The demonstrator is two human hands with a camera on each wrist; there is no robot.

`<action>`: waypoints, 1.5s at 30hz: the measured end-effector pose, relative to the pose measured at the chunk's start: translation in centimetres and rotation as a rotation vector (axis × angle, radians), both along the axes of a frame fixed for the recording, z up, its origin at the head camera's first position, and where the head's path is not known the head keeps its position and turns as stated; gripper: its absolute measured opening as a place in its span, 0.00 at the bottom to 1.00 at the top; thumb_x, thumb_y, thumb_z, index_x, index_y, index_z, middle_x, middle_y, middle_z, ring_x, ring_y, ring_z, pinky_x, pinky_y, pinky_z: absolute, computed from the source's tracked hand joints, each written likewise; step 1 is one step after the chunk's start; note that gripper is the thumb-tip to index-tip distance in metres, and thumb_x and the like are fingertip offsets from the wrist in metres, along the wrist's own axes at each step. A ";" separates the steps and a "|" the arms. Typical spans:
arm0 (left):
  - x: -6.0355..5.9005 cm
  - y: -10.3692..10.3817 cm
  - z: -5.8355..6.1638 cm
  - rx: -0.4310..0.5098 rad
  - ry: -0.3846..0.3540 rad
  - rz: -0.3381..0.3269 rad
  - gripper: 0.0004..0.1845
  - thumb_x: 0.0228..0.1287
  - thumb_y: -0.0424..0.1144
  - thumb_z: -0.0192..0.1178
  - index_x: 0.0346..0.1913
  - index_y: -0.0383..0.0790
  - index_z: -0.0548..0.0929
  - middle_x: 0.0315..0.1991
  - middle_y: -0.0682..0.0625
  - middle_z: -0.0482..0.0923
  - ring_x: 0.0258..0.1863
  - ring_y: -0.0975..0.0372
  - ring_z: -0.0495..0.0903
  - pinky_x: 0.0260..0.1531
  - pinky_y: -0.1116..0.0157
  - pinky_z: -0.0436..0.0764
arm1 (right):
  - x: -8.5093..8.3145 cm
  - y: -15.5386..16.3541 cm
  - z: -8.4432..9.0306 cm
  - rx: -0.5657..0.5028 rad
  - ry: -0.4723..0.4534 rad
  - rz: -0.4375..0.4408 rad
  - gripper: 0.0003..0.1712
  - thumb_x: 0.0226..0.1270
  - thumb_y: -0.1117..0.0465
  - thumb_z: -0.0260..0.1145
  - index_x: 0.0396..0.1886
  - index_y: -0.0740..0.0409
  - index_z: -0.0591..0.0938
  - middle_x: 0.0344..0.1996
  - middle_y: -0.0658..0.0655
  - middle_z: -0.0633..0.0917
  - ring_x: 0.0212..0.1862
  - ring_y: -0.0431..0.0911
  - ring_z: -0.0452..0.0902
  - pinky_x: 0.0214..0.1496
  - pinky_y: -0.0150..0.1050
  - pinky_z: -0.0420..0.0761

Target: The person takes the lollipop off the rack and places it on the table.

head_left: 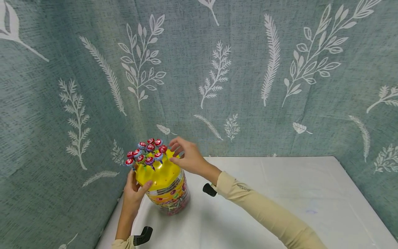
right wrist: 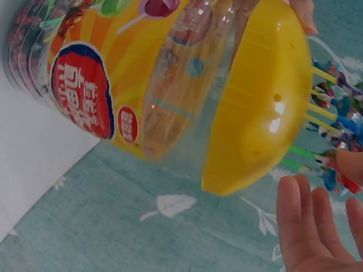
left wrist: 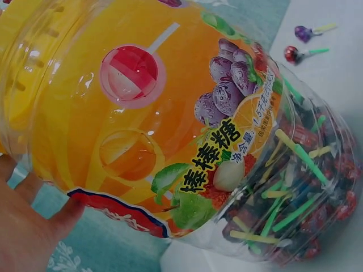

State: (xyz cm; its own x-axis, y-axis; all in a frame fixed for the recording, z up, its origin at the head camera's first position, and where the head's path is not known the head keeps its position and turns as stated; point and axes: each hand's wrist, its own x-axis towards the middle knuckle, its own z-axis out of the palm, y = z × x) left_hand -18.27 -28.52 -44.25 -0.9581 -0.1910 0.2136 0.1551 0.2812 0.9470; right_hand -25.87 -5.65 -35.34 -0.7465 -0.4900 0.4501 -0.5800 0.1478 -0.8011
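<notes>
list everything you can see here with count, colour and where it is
jar: one, clear plastic with an orange and yellow label, on the table near its left back corner
lid: one, yellow with small holes, on top of the jar
lollipops in the lid: about ten, red and blue wrappers, sticks pushed into the lid's holes
loose lollipops: two, one purple and one red, lying on the table beside the jar
table: one, white
curtain: one, grey-green with white leaf print, behind and beside the table
left hand: holds the jar's side just under the lid
right hand: fingers relaxed at the lid's far edge, by the lollipops
</notes>
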 end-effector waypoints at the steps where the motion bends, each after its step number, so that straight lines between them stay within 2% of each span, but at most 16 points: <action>1: 0.0 0.0 0.0 0.001 -0.002 0.002 0.40 0.63 0.36 0.60 0.73 0.53 0.51 0.67 0.49 0.60 0.57 0.63 0.66 0.47 0.79 0.71 | -0.1 -0.3 -0.1 -0.006 -0.002 -0.001 0.21 0.57 0.70 0.67 0.50 0.58 0.74 0.42 0.59 0.81 0.41 0.50 0.80 0.36 0.31 0.80; 12: 0.0 0.0 -0.1 0.009 0.022 -0.006 0.39 0.63 0.35 0.60 0.73 0.54 0.52 0.66 0.50 0.61 0.57 0.63 0.66 0.48 0.78 0.71 | -0.3 -2.3 -1.0 -0.062 0.013 -0.031 0.19 0.58 0.72 0.64 0.49 0.58 0.73 0.36 0.56 0.83 0.36 0.42 0.78 0.37 0.32 0.80; 18: 0.0 0.0 -0.3 0.023 0.084 -0.027 0.40 0.62 0.29 0.59 0.73 0.52 0.53 0.65 0.51 0.62 0.59 0.64 0.65 0.49 0.78 0.70 | -0.4 -2.7 -0.6 -0.081 0.048 -0.064 0.17 0.58 0.73 0.63 0.46 0.58 0.74 0.33 0.55 0.83 0.34 0.41 0.79 0.37 0.29 0.79; 23: 0.0 0.1 -0.1 0.044 0.079 -0.031 0.40 0.62 0.29 0.59 0.73 0.53 0.53 0.65 0.52 0.61 0.58 0.62 0.66 0.48 0.77 0.72 | -0.6 -2.7 -0.2 -0.113 0.038 -0.053 0.17 0.58 0.75 0.61 0.47 0.59 0.74 0.32 0.56 0.83 0.34 0.41 0.79 0.37 0.32 0.80; 27: 0.0 0.2 -0.1 0.044 0.065 -0.030 0.41 0.62 0.30 0.58 0.73 0.55 0.52 0.65 0.52 0.61 0.58 0.62 0.66 0.48 0.78 0.72 | 0.8 -2.0 1.6 -0.178 0.029 -0.037 0.17 0.59 0.78 0.60 0.47 0.65 0.72 0.33 0.62 0.82 0.36 0.50 0.80 0.37 0.31 0.80; 31: 0.1 0.2 -0.2 0.033 0.057 -0.022 0.40 0.63 0.31 0.59 0.73 0.55 0.52 0.65 0.52 0.61 0.59 0.63 0.65 0.48 0.78 0.71 | 2.2 -0.7 3.6 -0.234 0.033 -0.017 0.16 0.58 0.80 0.60 0.47 0.72 0.71 0.33 0.70 0.81 0.36 0.61 0.79 0.37 0.37 0.81; 34: 0.0 0.2 -0.4 0.036 0.063 -0.021 0.40 0.62 0.30 0.59 0.73 0.54 0.53 0.65 0.52 0.62 0.59 0.63 0.66 0.48 0.78 0.71 | 1.4 -0.2 2.9 -0.245 0.033 -0.021 0.18 0.58 0.80 0.60 0.49 0.73 0.70 0.34 0.70 0.80 0.36 0.60 0.80 0.37 0.43 0.82; 38: 0.0 0.1 -0.5 0.045 0.075 -0.020 0.40 0.62 0.30 0.59 0.73 0.54 0.53 0.66 0.51 0.61 0.58 0.63 0.66 0.48 0.78 0.72 | -0.2 0.4 1.2 -0.241 0.009 -0.045 0.20 0.58 0.78 0.62 0.51 0.67 0.71 0.35 0.66 0.81 0.36 0.56 0.80 0.36 0.45 0.82; 45: 0.0 0.2 -0.4 0.069 0.087 -0.025 0.40 0.62 0.28 0.59 0.73 0.53 0.55 0.64 0.52 0.63 0.56 0.61 0.68 0.47 0.77 0.73 | -0.9 2.0 -0.3 -0.210 -0.013 -0.078 0.21 0.59 0.73 0.65 0.51 0.59 0.71 0.34 0.58 0.82 0.34 0.47 0.80 0.34 0.42 0.81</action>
State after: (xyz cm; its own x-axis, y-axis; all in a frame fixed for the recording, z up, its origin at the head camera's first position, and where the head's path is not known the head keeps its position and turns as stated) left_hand -18.29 -28.37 -44.64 -0.9411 -0.1841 0.2837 0.2440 0.2110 0.9465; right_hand -26.79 -3.67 -35.64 -0.7850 -0.3271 0.5260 -0.5625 0.0206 -0.8266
